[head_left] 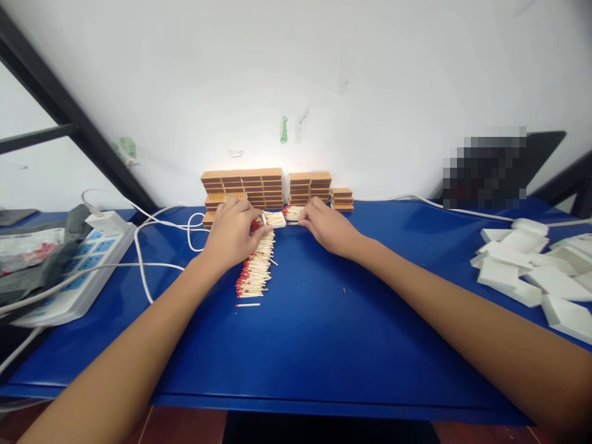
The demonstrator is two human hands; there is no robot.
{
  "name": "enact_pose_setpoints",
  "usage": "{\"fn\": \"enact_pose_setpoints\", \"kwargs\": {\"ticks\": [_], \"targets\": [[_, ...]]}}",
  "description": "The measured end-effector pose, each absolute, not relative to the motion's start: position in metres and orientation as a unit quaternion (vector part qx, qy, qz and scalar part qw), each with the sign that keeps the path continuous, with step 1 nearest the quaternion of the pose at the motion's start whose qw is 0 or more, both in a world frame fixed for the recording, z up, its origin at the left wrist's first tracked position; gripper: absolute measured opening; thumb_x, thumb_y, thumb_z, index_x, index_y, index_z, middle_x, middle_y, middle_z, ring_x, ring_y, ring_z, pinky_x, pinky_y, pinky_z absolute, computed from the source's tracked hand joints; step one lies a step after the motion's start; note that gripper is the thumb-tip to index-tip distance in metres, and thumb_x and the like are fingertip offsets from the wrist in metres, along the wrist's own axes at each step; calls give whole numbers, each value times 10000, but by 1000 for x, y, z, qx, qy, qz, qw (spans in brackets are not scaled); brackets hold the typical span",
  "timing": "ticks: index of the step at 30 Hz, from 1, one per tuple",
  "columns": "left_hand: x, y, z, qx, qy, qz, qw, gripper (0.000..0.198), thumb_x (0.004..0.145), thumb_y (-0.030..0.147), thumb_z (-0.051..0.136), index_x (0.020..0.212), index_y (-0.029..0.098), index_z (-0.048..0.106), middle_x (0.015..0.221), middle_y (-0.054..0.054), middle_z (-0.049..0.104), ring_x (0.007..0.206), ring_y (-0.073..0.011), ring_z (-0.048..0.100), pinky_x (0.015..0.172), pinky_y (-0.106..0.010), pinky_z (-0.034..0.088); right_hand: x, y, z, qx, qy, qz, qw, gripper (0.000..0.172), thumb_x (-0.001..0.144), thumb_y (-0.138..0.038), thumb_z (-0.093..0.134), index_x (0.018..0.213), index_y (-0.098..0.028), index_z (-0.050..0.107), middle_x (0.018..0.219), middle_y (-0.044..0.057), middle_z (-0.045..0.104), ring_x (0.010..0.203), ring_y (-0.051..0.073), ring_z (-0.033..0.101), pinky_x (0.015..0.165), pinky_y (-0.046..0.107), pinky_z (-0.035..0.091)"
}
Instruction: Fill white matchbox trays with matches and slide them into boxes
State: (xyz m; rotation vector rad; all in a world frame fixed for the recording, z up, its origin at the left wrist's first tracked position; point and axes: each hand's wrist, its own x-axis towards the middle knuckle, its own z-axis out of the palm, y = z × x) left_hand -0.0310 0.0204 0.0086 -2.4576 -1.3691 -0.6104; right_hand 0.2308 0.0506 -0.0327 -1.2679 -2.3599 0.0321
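Firstly, one white inner matchbox tray (282, 222), matchsticks lying inside it, held at its left end between thumb and fingers of the left hand (232, 231), above the far end of the long match pile.

Item: right hand (327, 227), apart from the left, fingers drawn in close at the bare ends of a small match heap (291, 212) just right of the tray; too small to tell whether a stick is gripped.

Item: long match pile (255, 266), mostly red heads to the left, running toward the near edge of the blue worktop (333, 351). One loose matchstick (248, 304) just beyond its near end.

Item: brown matchboxes against the wall (370, 80), in a wide stack (259, 190), a narrower stack (309, 187) beside it and a low stack (341, 200) at right. Further matchboxes in front of the wide stack, partly hidden by the left hand.

Item: white trays (513, 262), heaped at the right of the worktop, well apart from the hands.

Item: white power strip (104, 246) at left, with white cables (139, 246) and a grey bag (76, 237) alongside.
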Motion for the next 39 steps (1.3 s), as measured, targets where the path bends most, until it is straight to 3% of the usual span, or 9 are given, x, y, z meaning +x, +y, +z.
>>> {"fn": "enact_pose_setpoints", "kwargs": {"ticks": [4, 9, 22, 29, 39], "targets": [[-29, 19, 7, -864, -439, -218, 113, 316, 980, 400, 738, 1164, 146, 777, 1039, -114, 699, 1057, -321, 585, 959, -481, 453, 230, 49, -27, -454, -848, 14, 274, 99, 1088, -235, 505, 1049, -199, 590, 1123, 116, 594, 947, 258, 615, 800, 358, 468], [-24, 18, 2, -885, -397, -229, 80, 347, 1007, 442, 694, 1187, 155, 768, 1042, -106, 701, 1037, -302, 591, 951, -483, 462, 223, 41, -25, -442, -856, 32, 267, 100, 1091, -222, 494, 1049, -201, 583, 1150, 107, 581, 944, 243, 613, 791, 347, 462], [-28, 21, 6, -859, -440, -246, 90, 289, 994, 418, 705, 1104, 164, 788, 980, -105, 684, 1009, -309, 583, 936, -477, 452, 230, 52, -32, -405, -840, 50, 358, 207, 1088, -246, 474, 1084, -204, 677, 1075, 102, 616, 1015, 264, 625, 917, 402, 502], [-33, 22, 11, -841, -470, -243, 115, 255, 994, 415, 684, 1047, 183, 776, 1001, -112, 684, 1022, -316, 563, 929, -490, 437, 237, 61, -42, -414, -863, 58, 285, 238, 1032, -246, 578, 1165, -203, 770, 1128, 128, 630, 1083, 286, 619, 1022, 441, 503], [-31, 21, 11, -839, -473, -239, 120, 261, 989, 415, 698, 1056, 175, 775, 1000, -111, 669, 1053, -318, 551, 947, -484, 432, 232, 60, -44, -421, -862, 37, 281, 253, 1036, -253, 577, 1178, -195, 778, 1090, 130, 638, 1066, 294, 614, 990, 433, 498]]}}
